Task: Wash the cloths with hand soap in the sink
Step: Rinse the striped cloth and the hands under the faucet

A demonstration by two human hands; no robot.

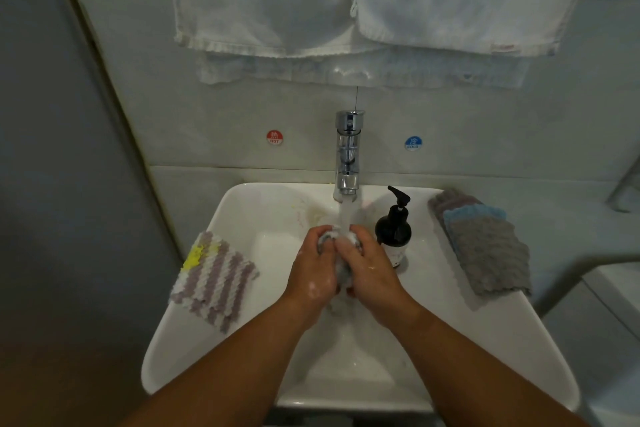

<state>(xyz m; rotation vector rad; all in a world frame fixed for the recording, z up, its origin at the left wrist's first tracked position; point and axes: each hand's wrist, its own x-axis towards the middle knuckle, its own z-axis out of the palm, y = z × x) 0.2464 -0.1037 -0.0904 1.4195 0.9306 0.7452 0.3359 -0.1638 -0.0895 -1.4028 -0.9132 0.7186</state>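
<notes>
Over the white sink [450, 340], my left hand [313, 269] and my right hand [370, 270] press together around a wet grey-and-white cloth [341, 246], both gripping it. Foam dots both hands. Water runs from the chrome tap [348, 152] straight onto the cloth. A black pump bottle of hand soap [394, 227] stands on the rim just right of my right hand. A purple-and-white striped cloth with a yellow patch [214, 279] lies on the sink's left rim. A stack of grey, blue and mauve cloths [485, 243] lies on the right rim.
White towels [346, 0] hang on the tiled wall above the tap. Red HOT [274, 137] and blue COLD [413, 143] stickers flank the tap. A grey wall or door panel [62, 149] stands close on the left. A white ledge [609, 295] is at the right.
</notes>
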